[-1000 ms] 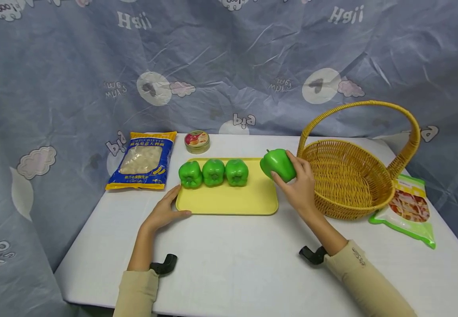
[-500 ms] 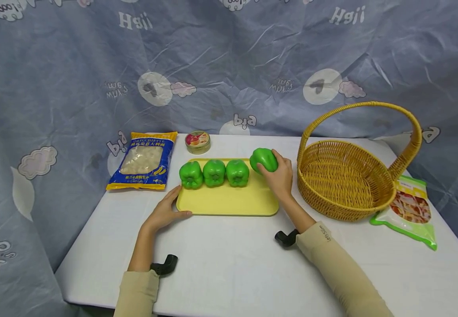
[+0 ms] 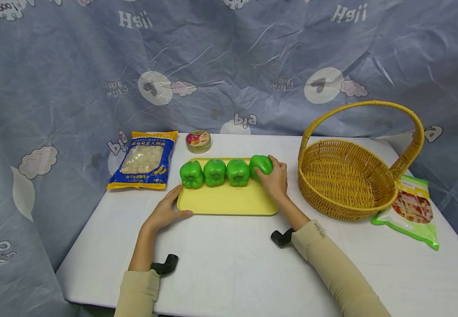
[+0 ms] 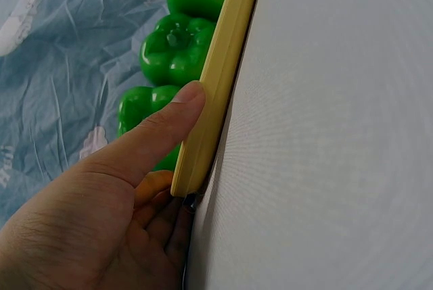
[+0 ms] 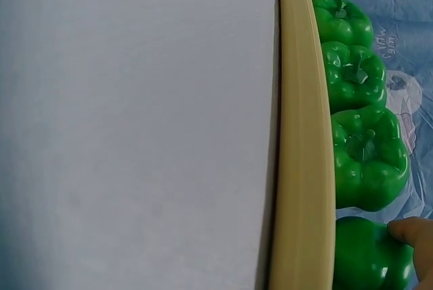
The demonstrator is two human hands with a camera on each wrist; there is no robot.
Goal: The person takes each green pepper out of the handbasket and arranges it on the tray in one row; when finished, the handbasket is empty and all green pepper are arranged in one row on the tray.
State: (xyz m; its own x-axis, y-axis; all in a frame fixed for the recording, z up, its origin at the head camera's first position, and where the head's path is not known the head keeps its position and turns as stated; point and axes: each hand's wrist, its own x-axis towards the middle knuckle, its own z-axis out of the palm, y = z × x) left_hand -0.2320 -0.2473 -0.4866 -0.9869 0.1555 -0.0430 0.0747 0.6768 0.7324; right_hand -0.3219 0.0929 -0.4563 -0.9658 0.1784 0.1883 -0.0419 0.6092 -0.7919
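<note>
A yellow tray [image 3: 229, 203] lies on the table with three green bell peppers [image 3: 214, 172] side by side along its far part. My right hand [image 3: 275, 178] grips another green bell pepper [image 3: 261, 164] at the right end of this row, its thumb on the near side. In the right wrist view, a fingertip or thumb [image 5: 413, 232] touches that bell pepper [image 5: 369, 256]. My left hand [image 3: 164, 212] holds the tray's near left corner. In the left wrist view, its thumb [image 4: 177, 111] lies against the tray's outer wall [image 4: 215, 94], with the other fingers around the corner.
A wicker basket [image 3: 343, 207] with a tall arched handle stands right of the tray. A green and white food bag [image 3: 412, 207] lies partly behind it. A blue pasta bag [image 3: 143, 160] and a round tin [image 3: 198, 141] are at the back left. A grey-blue cloth [image 3: 229, 66] hangs behind.
My right hand has carried the bell pepper left from beside the basket and lowered it to the tray's right end, beside the row. The left hand has stayed at the corner.
</note>
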